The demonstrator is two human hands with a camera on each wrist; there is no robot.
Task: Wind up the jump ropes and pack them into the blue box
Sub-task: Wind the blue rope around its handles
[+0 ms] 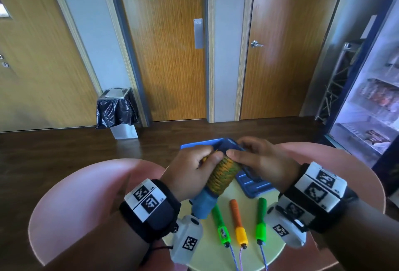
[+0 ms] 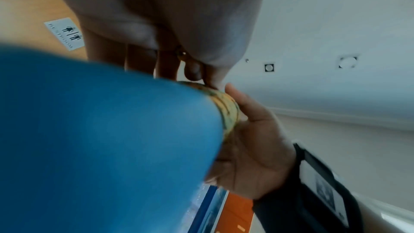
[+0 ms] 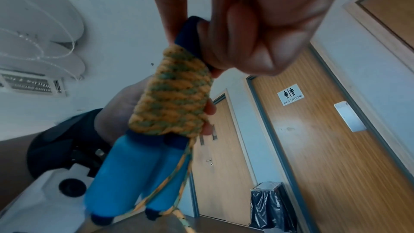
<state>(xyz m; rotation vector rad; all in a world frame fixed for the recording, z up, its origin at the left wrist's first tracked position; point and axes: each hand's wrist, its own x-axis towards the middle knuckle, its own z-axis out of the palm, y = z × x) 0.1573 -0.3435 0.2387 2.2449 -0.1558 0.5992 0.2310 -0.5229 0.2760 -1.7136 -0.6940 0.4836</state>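
Observation:
A jump rope bundle [image 1: 223,175], yellow-green cord wound round two blue handles, is held up over the table. My left hand [image 1: 194,171] grips its wound middle. My right hand [image 1: 259,162] pinches the dark blue top end of the handles. In the right wrist view the cord coil [image 3: 174,95] sits above the light blue handles [image 3: 134,166], and a loose tail [image 3: 179,174] hangs beside them. The blue box [image 1: 252,184] lies on the table just behind my hands, mostly hidden by them. The left wrist view is filled by a blue handle [image 2: 100,139].
Two green handles [image 1: 220,223] [image 1: 261,219] and an orange handle [image 1: 238,223] lie side by side on the small round pale table [image 1: 207,255], their purple cords running off the near edge. Pink chairs [image 1: 86,195] flank the table. A bin [image 1: 117,110] stands by the doors.

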